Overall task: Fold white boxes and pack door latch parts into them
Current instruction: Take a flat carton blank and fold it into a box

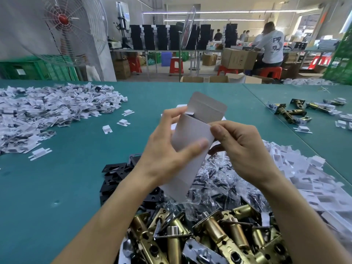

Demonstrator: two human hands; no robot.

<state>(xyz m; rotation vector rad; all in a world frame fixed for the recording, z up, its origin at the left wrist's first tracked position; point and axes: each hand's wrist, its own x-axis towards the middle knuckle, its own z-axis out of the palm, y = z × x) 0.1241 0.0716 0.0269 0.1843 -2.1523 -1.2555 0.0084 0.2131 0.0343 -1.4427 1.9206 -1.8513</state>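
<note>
Teal table. Workshop behind: big fan far left, seated person at far bench. Heap of small white pieces on table's left. Brass latches piled at near edge, bagged black parts just beyond. White box held above pile, tilted, top flap open. Left hand curled round box body, thumb across front. Right hand pinches box's upper right edge.

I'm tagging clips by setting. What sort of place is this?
Most likely a factory packing floor for door hardware: brass latches lie heaped on a long green table, the left hand and right hand hold a half-folded white box, and a person sits among cartons behind.
</note>
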